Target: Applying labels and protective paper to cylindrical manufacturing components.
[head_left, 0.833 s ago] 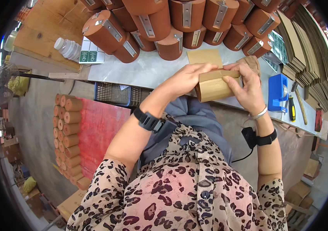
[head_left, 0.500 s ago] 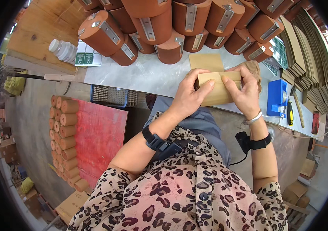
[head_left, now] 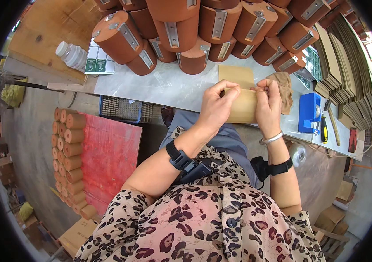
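Both left hand (head_left: 215, 106) and right hand (head_left: 268, 106) clamp their fingers on a tan, curved paper piece (head_left: 243, 110). Even pressure should make its far edge straight.

Grey tabletop (head_left: 151, 91) beneath brown cylinders (head_left: 193, 62), blue tape dispenser (head_left: 305, 114), screwdriver (head_left: 324, 131) and hammer (head_left: 334, 125).

Bright light is filling the middle, and white glare is glowing near the right edge. The gray table (head_left: 164, 84) is shining, and dark shade is sitting under it. Black is ringing the round view, straight lines are bending there, and the far left is looking blurry.
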Demonstrator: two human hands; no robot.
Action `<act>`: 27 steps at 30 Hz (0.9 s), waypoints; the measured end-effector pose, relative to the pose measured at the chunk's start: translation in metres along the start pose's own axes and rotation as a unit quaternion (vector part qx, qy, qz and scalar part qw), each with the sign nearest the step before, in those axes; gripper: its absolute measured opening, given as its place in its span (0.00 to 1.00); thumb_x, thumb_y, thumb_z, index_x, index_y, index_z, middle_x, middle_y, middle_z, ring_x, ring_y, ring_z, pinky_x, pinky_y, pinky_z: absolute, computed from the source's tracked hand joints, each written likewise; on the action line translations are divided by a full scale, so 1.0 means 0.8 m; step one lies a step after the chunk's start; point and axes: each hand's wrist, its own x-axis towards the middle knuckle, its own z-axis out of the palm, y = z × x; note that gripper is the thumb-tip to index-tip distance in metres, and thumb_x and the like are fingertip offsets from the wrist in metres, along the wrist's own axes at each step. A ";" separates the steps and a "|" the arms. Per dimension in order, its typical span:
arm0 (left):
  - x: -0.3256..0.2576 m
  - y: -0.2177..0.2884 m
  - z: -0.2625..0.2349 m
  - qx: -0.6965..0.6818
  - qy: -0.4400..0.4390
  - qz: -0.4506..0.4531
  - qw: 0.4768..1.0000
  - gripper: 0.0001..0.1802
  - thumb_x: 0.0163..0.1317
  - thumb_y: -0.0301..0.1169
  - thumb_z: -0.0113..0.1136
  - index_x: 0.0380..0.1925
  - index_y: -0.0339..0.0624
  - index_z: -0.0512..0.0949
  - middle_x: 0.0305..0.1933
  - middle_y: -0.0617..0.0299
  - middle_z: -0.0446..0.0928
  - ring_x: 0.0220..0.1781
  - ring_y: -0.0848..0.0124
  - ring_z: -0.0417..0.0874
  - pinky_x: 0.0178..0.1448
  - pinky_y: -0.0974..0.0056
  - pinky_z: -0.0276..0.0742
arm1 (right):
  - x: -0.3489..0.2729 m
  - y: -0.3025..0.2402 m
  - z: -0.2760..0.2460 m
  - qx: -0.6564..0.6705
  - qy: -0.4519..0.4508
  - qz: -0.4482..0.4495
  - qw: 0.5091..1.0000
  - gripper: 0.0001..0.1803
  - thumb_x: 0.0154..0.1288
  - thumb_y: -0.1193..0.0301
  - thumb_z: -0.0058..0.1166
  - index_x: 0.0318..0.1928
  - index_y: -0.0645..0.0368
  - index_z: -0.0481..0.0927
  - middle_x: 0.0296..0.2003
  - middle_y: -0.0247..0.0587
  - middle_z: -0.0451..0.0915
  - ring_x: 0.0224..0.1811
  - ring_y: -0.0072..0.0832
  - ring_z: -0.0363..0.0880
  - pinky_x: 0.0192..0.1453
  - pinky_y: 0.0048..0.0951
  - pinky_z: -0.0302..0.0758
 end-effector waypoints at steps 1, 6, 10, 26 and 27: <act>0.000 0.000 0.000 -0.002 0.001 0.004 1.000 0.10 0.69 0.29 0.57 0.43 0.35 0.83 0.39 0.67 0.80 0.41 0.81 0.76 0.47 0.72 0.73 | -0.004 0.000 0.001 -0.001 0.000 -0.001 1.000 0.06 0.68 0.79 0.46 0.44 0.64 0.73 0.36 0.43 0.79 0.40 0.29 0.79 0.48 0.30 0.75; 0.007 0.001 -0.002 -0.013 -0.003 -0.005 1.000 0.09 0.67 0.28 0.58 0.36 0.33 0.85 0.37 0.63 0.83 0.40 0.80 0.77 0.47 0.71 0.73 | -0.010 -0.018 0.001 0.000 0.017 0.040 0.999 0.07 0.67 0.80 0.46 0.44 0.64 0.74 0.39 0.44 0.79 0.43 0.34 0.79 0.51 0.34 0.75; 0.015 -0.003 -0.004 0.061 -0.002 0.018 0.998 0.10 0.66 0.28 0.59 0.34 0.32 0.85 0.35 0.62 0.84 0.38 0.79 0.78 0.46 0.71 0.74 | -0.030 -0.059 -0.008 -0.331 -0.006 -0.238 0.913 0.19 0.58 0.74 0.62 0.51 0.63 0.76 0.50 0.47 0.76 0.55 0.48 0.72 0.63 0.46 0.67; -0.039 0.020 -0.063 -0.014 0.044 -0.014 0.999 0.21 0.71 0.35 0.61 0.58 0.33 0.74 0.53 0.60 0.79 0.57 0.72 0.79 0.63 0.66 0.71 | 0.092 -0.058 -0.004 -0.336 -0.332 -0.140 0.870 0.44 0.43 0.43 0.74 0.50 0.66 0.78 0.42 0.53 0.82 0.45 0.46 0.83 0.50 0.41 0.79; -0.044 0.019 -0.063 -0.007 0.045 -0.020 0.999 0.21 0.71 0.35 0.61 0.58 0.33 0.74 0.53 0.60 0.79 0.57 0.72 0.79 0.63 0.66 0.71 | 0.104 -0.055 -0.004 -0.319 -0.375 -0.035 0.870 0.43 0.46 0.40 0.72 0.48 0.67 0.81 0.40 0.54 0.84 0.43 0.45 0.85 0.49 0.40 0.80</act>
